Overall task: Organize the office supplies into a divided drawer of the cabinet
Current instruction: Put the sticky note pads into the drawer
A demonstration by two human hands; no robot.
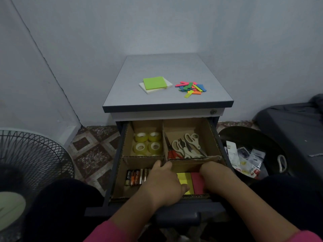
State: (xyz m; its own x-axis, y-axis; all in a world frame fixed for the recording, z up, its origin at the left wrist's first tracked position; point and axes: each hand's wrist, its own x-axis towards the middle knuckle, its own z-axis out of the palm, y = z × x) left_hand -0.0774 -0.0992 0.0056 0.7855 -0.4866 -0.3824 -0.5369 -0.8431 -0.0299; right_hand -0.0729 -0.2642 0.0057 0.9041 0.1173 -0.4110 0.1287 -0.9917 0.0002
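Resting both hands on sticky pads, left hand point(166, 182) on yellow pad point(185, 182), right hand point(215, 177) on red pad point(197, 182)

Cabinet point(167, 106) top: note pad stack point(155, 84) at left, loose page flags point(191, 88) at right, apart. Open drawer point(115, 172) below, divided in four. Rear left: tape rolls point(148, 142). Rear right: scissors point(187, 145). Front left: batteries point(135, 177). Front right: two note pads point(187, 180) side by side, left hand point(166, 182) and right hand point(215, 177) upon them. Floor: fan point(29, 168) left of cabinet, bin point(251, 154) right.
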